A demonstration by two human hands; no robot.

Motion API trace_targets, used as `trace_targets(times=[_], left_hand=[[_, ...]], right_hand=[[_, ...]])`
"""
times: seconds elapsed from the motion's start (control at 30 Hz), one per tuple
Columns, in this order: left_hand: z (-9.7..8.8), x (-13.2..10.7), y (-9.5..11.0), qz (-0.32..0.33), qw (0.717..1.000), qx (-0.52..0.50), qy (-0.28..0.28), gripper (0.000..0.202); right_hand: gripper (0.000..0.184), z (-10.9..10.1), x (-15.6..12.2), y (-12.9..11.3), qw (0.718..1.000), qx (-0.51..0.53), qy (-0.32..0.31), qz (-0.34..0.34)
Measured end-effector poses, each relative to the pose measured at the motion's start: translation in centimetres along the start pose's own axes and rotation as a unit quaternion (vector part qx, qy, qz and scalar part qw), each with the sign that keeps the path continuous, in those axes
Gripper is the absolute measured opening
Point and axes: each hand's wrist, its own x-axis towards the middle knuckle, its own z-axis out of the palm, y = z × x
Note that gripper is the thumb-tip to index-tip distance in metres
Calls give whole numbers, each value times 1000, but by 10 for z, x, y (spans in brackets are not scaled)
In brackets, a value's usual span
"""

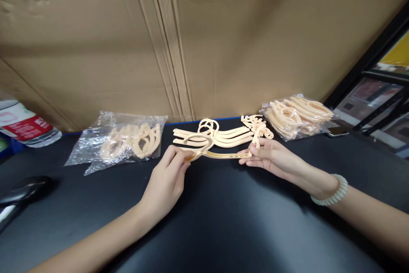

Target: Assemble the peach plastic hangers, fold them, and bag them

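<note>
A cream plastic hanger point(223, 155) is held just above the black table, its hook point(209, 140) rising near the middle. My left hand point(169, 170) is closed round the hanger's left arm. At the other end, my right hand point(268, 156) pinches a small curved cream piece point(257, 137) against the tip of the right arm; whether the two are joined I cannot tell. Behind the hanger lie several more cream hangers point(231, 136) with overlapping hooks. A heap of small cream pieces point(255, 123) rests just beyond my right hand.
A clear bag of cream hanger parts point(131, 141) lies at left, a fuller one point(297, 115) at right beside a phone point(337, 131). A labelled bottle point(28, 124) and a black object point(25, 190) are at far left. Cardboard point(255, 43) stands behind the table point(217, 230).
</note>
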Motion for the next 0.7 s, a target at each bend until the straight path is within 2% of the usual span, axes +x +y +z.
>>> trace_targets(times=[0.37,0.7], left_hand=[[0,1,1,-2,1000,-2,1,22],[-2,0,4,-7,1000,-7,9,21]], right_hand=[[37,15,-5,6,995,-29,75,-66],[39,19,-5,12,990,-30,92,-105]])
